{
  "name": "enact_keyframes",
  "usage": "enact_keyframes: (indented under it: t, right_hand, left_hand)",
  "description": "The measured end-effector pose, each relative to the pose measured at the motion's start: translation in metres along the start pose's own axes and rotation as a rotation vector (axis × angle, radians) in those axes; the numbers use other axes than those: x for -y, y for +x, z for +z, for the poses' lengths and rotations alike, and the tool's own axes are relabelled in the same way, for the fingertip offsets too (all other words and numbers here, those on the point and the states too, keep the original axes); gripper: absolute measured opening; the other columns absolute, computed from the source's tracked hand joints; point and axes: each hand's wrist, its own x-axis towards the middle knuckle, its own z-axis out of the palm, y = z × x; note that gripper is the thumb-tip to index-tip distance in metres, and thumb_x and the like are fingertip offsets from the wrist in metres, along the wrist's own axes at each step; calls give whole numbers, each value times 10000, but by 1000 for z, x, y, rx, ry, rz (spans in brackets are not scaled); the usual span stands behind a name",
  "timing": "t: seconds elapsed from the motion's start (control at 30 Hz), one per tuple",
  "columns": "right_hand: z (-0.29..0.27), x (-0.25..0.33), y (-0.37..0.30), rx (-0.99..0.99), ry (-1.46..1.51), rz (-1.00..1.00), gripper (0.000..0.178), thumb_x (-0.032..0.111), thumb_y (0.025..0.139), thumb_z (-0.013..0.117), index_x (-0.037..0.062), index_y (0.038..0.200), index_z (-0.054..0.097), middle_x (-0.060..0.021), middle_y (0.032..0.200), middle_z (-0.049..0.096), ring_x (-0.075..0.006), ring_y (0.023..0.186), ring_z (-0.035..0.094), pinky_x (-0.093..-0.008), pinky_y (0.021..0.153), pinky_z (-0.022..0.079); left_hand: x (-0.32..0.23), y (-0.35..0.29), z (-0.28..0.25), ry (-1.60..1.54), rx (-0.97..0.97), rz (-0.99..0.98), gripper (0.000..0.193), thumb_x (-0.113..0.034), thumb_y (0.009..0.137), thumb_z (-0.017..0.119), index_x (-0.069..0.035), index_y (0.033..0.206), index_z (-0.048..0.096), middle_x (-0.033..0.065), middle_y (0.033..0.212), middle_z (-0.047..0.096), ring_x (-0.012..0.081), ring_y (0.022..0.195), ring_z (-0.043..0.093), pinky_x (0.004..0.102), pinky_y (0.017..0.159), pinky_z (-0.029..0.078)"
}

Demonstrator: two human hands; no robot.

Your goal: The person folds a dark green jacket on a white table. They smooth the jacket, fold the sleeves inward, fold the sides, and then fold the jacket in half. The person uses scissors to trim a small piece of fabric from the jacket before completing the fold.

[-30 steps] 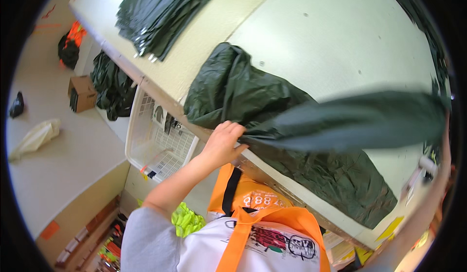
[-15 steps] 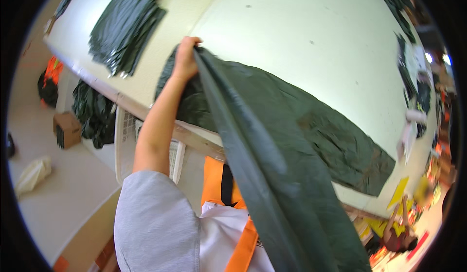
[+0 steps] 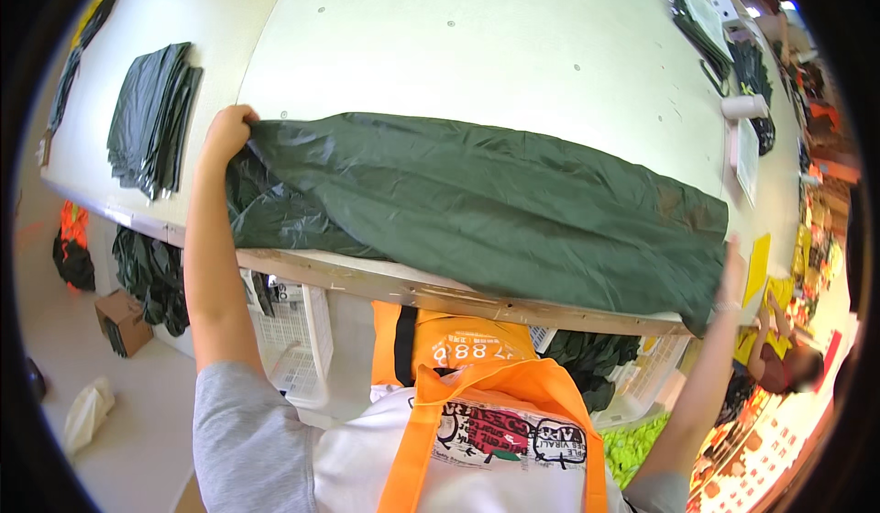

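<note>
1. My left hand [image 3: 227, 131] pinched one end of the dark green, crinkled plastic sheet [image 3: 495, 206]; my right hand [image 3: 731, 273] gripped the other end.
2. It lay stretched along the white table [image 3: 513, 45] near its front edge, not yet folded, I judged.
3. A stack of folded dark green sheets [image 3: 151, 114] sat well apart; nothing blocked.

A long dark green plastic sheet [image 3: 486, 206] lies across the near edge of the wide white surface [image 3: 477, 45]. The left hand [image 3: 227, 132] is at its left end, the right hand [image 3: 731, 270] at its right. A stack of folded dark green sheets [image 3: 151, 114] lies further left. A white wire basket [image 3: 289, 330] sits below the surface edge.
</note>
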Motion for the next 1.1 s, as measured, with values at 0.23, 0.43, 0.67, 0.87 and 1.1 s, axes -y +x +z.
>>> enact_keyframes:
  t: [0.23, 0.43, 0.67, 0.87, 1.1]
  right_hand:
    - [92, -24, 71, -7, -225, -380, 761, 558, 911, 454, -103, 1284, 405, -143, 1037, 551, -223, 908, 468, -331, 898, 361]
    - [125, -15, -33, 105, -961, -1075, 546, 333, 914, 475, 134, 1411, 365, -104, 1483, 298, -333, 1375, 233, -524, 1101, 126]
    - [183, -84, 25, 109, -829, -1028, 580, 348, 899, 457, 149, 1430, 334, -81, 1519, 215, -350, 1400, 132, -544, 1102, 97]
    - [172, -88, 29, 226, -577, -1030, 618, 406, 935, 399, 84, 1446, 271, -133, 1522, 186, -351, 1403, 137, -540, 1100, 72]
    - [144, -87, 26, 23, -959, -908, 646, 314, 860, 539, 52, 1411, 328, -179, 1484, 262, -397, 1364, 210, -548, 1072, 148]
  left_hand:
    - [-146, -59, 74, 416, -369, -227, 964, -672, 832, 435, 97, 1385, 259, 265, 1476, 197, 395, 1386, 149, 544, 1101, 81]
    - [-73, -59, 112, 390, -483, -272, 869, -623, 863, 421, 31, 1413, 264, 193, 1497, 210, 317, 1400, 163, 525, 1108, 94]
    - [-74, -28, 131, 219, -426, -337, 866, -665, 841, 405, -68, 1446, 236, 122, 1521, 187, 245, 1413, 144, 547, 1094, 113]
    - [-63, -19, 121, 266, -555, -234, 786, -592, 864, 437, -84, 1439, 269, 97, 1520, 204, 255, 1409, 155, 523, 1106, 75]
    - [1, -4, 110, 554, -531, -370, 756, -597, 889, 379, -81, 1434, 289, 118, 1517, 204, 281, 1404, 169, 576, 1089, 122]
